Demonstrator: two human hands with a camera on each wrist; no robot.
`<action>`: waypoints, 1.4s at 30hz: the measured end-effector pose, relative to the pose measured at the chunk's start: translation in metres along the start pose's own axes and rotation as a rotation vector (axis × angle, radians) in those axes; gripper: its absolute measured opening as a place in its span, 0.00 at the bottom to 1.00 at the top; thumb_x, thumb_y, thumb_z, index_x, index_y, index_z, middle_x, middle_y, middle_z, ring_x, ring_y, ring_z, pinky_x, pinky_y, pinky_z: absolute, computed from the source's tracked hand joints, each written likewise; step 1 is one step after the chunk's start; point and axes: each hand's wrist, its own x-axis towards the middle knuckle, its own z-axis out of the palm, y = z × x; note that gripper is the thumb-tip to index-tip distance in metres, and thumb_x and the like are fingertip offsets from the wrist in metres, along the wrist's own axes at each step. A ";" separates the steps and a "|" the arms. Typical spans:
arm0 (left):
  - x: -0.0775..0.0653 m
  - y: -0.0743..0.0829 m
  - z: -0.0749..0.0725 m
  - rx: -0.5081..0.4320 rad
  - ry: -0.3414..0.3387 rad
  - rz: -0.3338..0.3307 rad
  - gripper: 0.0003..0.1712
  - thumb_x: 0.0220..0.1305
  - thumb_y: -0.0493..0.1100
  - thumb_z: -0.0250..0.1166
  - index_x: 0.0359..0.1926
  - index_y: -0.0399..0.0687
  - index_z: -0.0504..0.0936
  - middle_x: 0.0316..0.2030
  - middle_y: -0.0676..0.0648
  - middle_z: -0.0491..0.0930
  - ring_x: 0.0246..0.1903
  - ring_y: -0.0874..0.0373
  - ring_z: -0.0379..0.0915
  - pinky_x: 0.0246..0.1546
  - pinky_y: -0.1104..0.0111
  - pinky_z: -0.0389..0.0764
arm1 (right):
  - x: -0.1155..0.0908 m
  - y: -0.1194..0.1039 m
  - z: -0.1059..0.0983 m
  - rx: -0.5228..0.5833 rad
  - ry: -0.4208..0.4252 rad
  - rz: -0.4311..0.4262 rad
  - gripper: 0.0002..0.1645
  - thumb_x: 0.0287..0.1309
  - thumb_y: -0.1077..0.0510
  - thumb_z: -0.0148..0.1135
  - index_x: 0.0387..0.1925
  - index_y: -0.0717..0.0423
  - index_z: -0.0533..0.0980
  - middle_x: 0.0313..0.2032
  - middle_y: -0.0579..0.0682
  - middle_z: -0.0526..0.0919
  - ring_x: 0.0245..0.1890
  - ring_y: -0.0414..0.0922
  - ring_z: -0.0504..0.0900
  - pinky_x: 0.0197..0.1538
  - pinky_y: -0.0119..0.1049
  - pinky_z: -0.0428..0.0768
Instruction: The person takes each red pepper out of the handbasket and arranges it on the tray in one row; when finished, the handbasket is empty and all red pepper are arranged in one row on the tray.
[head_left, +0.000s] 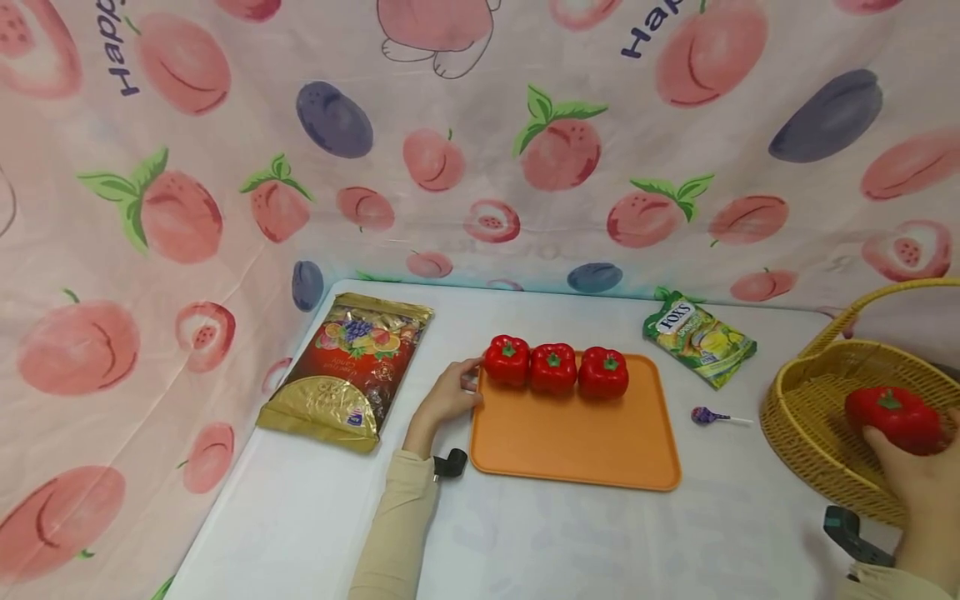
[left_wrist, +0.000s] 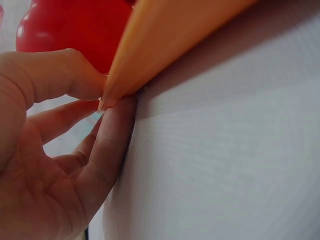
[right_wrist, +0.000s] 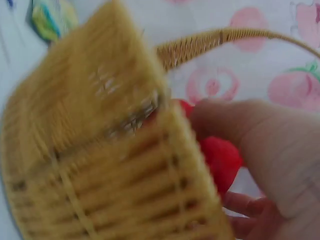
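Observation:
My left hand (head_left: 447, 396) pinches the left edge of an orange tray (head_left: 577, 442), thumb on top and fingers below, as the left wrist view shows. Three red bell peppers stand in a row along the tray's far side: a left one (head_left: 507, 362), a middle one (head_left: 553, 369) and a right one (head_left: 603, 374). At the far right, my right hand (head_left: 918, 479) grips another red bell pepper (head_left: 892, 417) at the yellow wicker basket (head_left: 802, 442). In the right wrist view the basket's wall hides part of this pepper (right_wrist: 220, 160) and some fingers.
A large gold and brown candy bag (head_left: 348, 367) lies left of the tray. Right of it are a green Fox's candy bag (head_left: 697, 337) and a wrapped lollipop (head_left: 705, 416). The basket's handle (head_left: 847, 312) arches above its rim. A fruit-print cloth (head_left: 465, 167) hangs behind the white table.

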 end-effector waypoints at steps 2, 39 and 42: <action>0.000 -0.001 0.000 -0.003 0.002 0.002 0.41 0.50 0.26 0.64 0.69 0.39 0.68 0.55 0.36 0.72 0.44 0.50 0.78 0.41 0.65 0.82 | -0.005 -0.008 0.004 0.028 -0.024 0.012 0.49 0.63 0.52 0.60 0.78 0.42 0.46 0.76 0.58 0.48 0.75 0.56 0.49 0.73 0.48 0.51; 0.001 -0.002 0.000 -0.001 -0.002 -0.002 0.41 0.50 0.26 0.64 0.69 0.39 0.69 0.54 0.37 0.72 0.43 0.51 0.78 0.41 0.65 0.81 | -0.100 -0.103 0.132 0.123 -0.397 -0.253 0.55 0.55 0.43 0.70 0.77 0.47 0.51 0.67 0.64 0.62 0.61 0.63 0.68 0.55 0.57 0.77; 0.002 -0.002 0.000 0.005 0.001 -0.012 0.41 0.50 0.26 0.64 0.69 0.41 0.69 0.54 0.37 0.72 0.43 0.51 0.77 0.41 0.65 0.81 | -0.103 -0.105 0.138 0.130 -0.415 -0.262 0.55 0.55 0.44 0.70 0.76 0.52 0.51 0.66 0.66 0.63 0.60 0.64 0.69 0.57 0.58 0.75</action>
